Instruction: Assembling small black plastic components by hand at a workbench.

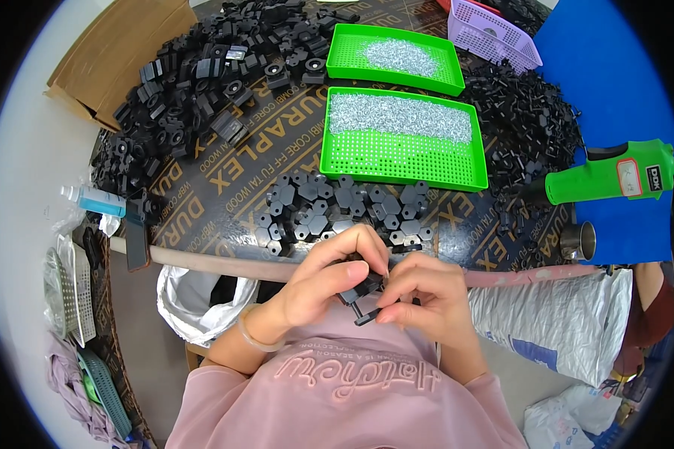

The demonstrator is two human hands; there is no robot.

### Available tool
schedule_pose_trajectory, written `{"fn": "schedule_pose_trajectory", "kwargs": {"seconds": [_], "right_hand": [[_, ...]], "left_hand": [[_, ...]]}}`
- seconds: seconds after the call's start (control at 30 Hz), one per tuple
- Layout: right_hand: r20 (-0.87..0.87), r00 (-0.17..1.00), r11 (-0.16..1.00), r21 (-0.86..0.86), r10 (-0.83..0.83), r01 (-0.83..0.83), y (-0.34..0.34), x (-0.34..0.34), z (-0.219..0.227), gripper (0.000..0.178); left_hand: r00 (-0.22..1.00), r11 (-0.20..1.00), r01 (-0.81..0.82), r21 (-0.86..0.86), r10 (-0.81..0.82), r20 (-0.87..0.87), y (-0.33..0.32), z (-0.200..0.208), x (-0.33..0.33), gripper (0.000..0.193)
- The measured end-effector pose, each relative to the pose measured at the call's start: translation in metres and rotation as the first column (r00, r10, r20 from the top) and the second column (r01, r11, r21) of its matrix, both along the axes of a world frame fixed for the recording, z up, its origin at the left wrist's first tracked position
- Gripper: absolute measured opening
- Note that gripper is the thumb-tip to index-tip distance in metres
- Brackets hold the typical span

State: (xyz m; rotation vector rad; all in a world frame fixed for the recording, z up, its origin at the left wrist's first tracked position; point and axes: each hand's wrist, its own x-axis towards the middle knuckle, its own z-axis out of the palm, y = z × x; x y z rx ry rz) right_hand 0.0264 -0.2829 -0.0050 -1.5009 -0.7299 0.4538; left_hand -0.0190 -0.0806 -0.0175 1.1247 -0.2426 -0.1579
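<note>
In front of my chest, just past the table's near edge, my left hand (326,273) is closed around a black plastic part (365,287), mostly covered by the fingers. Close against it, my right hand (427,295) pinches a small black piece with a flat end (368,317) that sits at the lower end of a short stem below the part. The fingers hide how the two join. On the table beyond my hands lie several flat black hexagonal pieces (344,197), grouped loosely together.
Small silvery metal parts fill portions of two green perforated trays (408,162). Black moulded parts (202,82) heap at left, thin black stemmed pieces (532,112) at right. A green power tool (606,176) and metal cup (579,242) stand right; a blue-liquid bottle (97,200) lies left.
</note>
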Motion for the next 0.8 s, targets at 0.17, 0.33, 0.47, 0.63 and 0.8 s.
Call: {"fn": "schedule_pose_trajectory", "kwargs": {"seconds": [0.17, 0.33, 0.47, 0.63, 0.8], "right_hand": [[-0.377, 0.92, 0.963, 0.191, -0.105, 0.188, 0.003, -0.008, -0.009, 0.031], [-0.199, 0.979, 0.957, 0.273, -0.044, 0.099, 0.006, -0.009, -0.026, 0.038], [-0.105, 0.989, 0.957, 0.261, -0.099, 0.124, 0.005, -0.007, -0.029, 0.042], [0.199, 0.909, 0.929, 0.134, -0.366, 0.345, 0.011, -0.002, -0.025, 0.065], [0.117, 0.943, 0.947, 0.121, -0.312, 0.299, 0.007, -0.006, -0.037, 0.075]], "left_hand": [[0.999, 1.0, -0.022, 0.021, 0.021, 0.039, -0.002, -0.001, 0.0, 0.031], [0.997, 0.995, -0.052, -0.09, 0.056, 0.043, -0.008, -0.004, -0.006, 0.034], [0.998, 0.991, -0.061, -0.115, 0.061, -0.004, -0.013, -0.005, -0.005, 0.038], [1.0, 0.972, -0.008, -0.235, 0.013, 0.023, -0.017, -0.008, -0.008, 0.056], [0.991, 0.991, -0.008, -0.133, 0.026, 0.131, -0.02, -0.018, -0.007, 0.074]]}}
